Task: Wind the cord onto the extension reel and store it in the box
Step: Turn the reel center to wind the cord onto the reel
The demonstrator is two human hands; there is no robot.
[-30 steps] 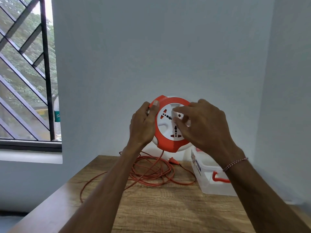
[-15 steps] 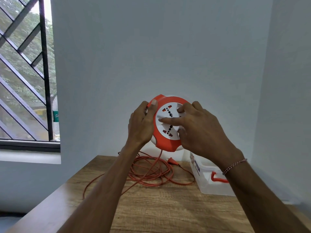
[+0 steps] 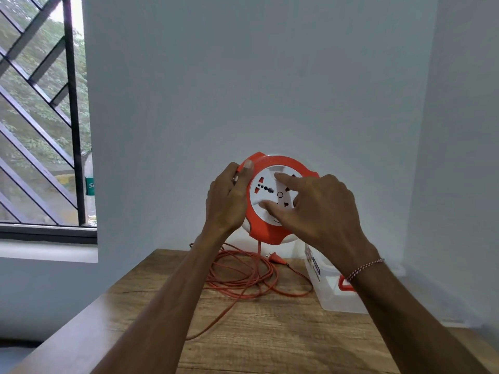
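Note:
I hold a round orange and white extension reel [image 3: 267, 228] upright in the air above the table. My left hand [image 3: 228, 201] grips its left rim, thumb on the orange edge. My right hand [image 3: 321, 214] rests on the white socket face, fingers spread and pressing on it. An orange cord [image 3: 243, 276] drops from the reel's underside into a loose pile of loops on the wooden table [image 3: 270, 341], with its plug [image 3: 276, 258] lying at the back. A clear plastic box [image 3: 332, 295] with an orange latch stands at the right, partly hidden by my right forearm.
The table stands in a corner, with walls close behind and to the right. A barred window [image 3: 40, 130] is on the left, its sill above the table's level. One strand of cord runs forward across the table towards my left arm.
My right hand's fingers have shifted around on the white socket face, and the face's sockets sit at a different angle. The left hand keeps its grip on the rim.

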